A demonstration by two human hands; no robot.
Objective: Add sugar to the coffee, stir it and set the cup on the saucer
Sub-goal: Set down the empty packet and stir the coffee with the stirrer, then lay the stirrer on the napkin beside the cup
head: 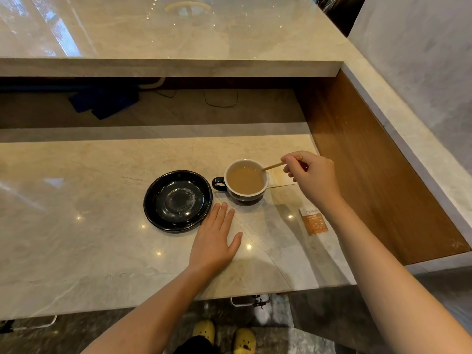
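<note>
A dark cup (245, 196) with a white inside, full of light brown coffee (245, 180), stands on the marble counter with its handle pointing left. Just left of it lies an empty black saucer (178, 200). My right hand (313, 178) pinches a thin wooden stir stick (274, 165) whose tip dips into the coffee at the cup's right rim. My left hand (214, 242) rests flat on the counter, fingers together, just in front of the cup and beside the saucer. An orange and white sugar packet (313, 221) lies on the counter to the right.
The marble counter (76, 226) ends in a front edge near my body. A wooden side wall (370, 162) rises at the right, and a raised marble shelf (166, 67) runs along the back. Dark blue items and cables lie under that shelf.
</note>
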